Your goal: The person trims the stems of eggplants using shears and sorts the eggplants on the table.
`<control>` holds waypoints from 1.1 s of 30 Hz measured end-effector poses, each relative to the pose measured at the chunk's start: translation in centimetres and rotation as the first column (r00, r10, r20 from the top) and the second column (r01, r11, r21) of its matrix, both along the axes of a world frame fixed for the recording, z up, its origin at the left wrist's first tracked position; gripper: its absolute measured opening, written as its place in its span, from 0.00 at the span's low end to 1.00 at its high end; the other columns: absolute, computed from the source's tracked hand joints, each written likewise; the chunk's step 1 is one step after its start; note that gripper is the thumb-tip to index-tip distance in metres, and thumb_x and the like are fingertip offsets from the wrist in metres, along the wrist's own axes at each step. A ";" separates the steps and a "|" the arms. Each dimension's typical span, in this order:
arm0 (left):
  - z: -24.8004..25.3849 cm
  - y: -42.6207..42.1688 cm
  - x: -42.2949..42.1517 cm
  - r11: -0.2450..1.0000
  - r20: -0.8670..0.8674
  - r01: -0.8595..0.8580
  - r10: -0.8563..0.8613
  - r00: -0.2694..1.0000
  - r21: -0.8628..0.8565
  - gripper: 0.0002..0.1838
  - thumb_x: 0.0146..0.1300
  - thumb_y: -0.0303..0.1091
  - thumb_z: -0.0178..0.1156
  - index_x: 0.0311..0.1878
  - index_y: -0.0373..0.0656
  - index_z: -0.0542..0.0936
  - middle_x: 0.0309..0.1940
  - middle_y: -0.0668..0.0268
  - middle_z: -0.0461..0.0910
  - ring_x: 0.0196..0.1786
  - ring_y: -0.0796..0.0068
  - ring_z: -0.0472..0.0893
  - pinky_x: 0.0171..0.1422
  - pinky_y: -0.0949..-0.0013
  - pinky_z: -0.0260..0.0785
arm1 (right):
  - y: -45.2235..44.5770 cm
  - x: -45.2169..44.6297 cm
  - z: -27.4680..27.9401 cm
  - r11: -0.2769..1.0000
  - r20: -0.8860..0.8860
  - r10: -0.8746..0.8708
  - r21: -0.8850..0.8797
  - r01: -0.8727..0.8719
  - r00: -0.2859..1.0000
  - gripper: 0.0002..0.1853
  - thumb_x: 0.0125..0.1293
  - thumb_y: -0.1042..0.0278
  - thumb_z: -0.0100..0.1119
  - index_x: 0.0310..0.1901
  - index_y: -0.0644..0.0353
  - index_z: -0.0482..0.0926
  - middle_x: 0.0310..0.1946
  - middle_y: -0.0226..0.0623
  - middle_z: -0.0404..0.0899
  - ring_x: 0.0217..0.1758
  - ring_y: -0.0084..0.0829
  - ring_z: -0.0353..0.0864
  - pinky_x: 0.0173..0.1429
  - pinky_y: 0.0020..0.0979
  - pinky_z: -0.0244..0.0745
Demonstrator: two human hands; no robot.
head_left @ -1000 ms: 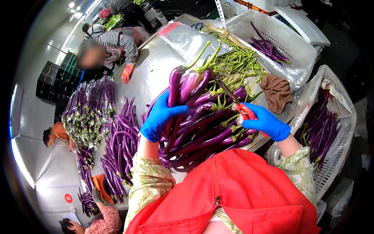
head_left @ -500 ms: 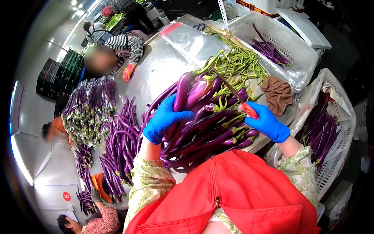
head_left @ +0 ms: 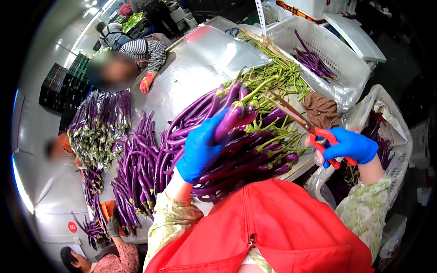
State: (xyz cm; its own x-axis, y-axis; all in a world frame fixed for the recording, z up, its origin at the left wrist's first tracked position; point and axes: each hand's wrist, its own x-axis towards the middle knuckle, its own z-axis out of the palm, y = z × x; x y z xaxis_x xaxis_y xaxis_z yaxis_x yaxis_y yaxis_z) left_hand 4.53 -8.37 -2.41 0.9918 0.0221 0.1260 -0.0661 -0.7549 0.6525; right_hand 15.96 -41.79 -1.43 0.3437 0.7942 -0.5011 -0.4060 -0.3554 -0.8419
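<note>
Gloved in blue, my left hand point(head_left: 200, 148) is closed around a purple eggplant point(head_left: 231, 119), its green stem pointing up and right. My right hand point(head_left: 353, 145), also in a blue glove, grips scissors point(head_left: 316, 133) by their red handles. Their blades point(head_left: 291, 111) are slightly apart and point up and left, to the right of the eggplant stem and not touching it. Below both hands lies a heap of long eggplants point(head_left: 246, 159) with stems to the right. Cut green stems point(head_left: 284, 75) are piled beyond it.
A brown cloth point(head_left: 321, 110) lies at the table's right edge. White crates point(head_left: 364, 75) holding eggplants stand to the right. Clear plastic bags point(head_left: 223, 48) lie on the metal table. Bagged eggplants point(head_left: 102, 127) and a co-worker's red-gloved hand point(head_left: 146, 83) are on the left.
My right hand has moved right and down, drawing the scissors away from the stems, and the blades now show apart. My left hand has shifted slightly right; several eggplants now lie left of it.
</note>
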 end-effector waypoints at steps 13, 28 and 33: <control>-4.5 -1.6 -1.2 0.909 0.209 -0.126 0.044 0.977 0.398 0.35 0.49 0.27 0.57 0.66 0.53 0.66 0.31 0.56 0.74 0.26 0.55 0.77 0.28 0.55 0.68 | 1.8 0.6 -0.1 0.994 -0.036 0.085 -0.060 -0.087 0.996 0.26 0.58 0.76 0.58 0.59 0.68 0.65 0.34 0.40 0.79 0.36 0.30 0.80 0.36 0.28 0.75; -3.7 -0.6 0.1 0.951 0.384 -0.108 -0.013 0.923 0.291 0.37 0.45 0.25 0.61 0.64 0.51 0.69 0.34 0.58 0.77 0.28 0.56 0.77 0.30 0.59 0.69 | 5.4 0.9 -0.9 0.996 0.152 0.084 0.003 -0.086 0.985 0.30 0.56 0.71 0.62 0.62 0.61 0.67 0.35 0.28 0.76 0.29 0.17 0.71 0.31 0.21 0.67; -3.5 -1.0 0.4 0.941 0.320 -0.089 -0.021 0.947 0.327 0.37 0.46 0.25 0.61 0.65 0.50 0.68 0.36 0.57 0.78 0.29 0.57 0.78 0.31 0.59 0.71 | 5.7 0.7 0.1 0.995 0.147 0.084 -0.064 -0.075 0.986 0.29 0.55 0.70 0.60 0.60 0.62 0.68 0.34 0.27 0.75 0.32 0.15 0.70 0.34 0.20 0.67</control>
State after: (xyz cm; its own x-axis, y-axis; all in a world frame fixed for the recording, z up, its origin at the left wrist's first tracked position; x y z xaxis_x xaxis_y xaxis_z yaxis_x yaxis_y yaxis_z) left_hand 4.95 -9.32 -5.88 0.8987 -0.0428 0.4366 -0.1960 -0.9296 0.3122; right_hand 16.61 -36.08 -1.34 0.3551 0.7929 -0.4952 -0.2462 -0.4317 -0.8678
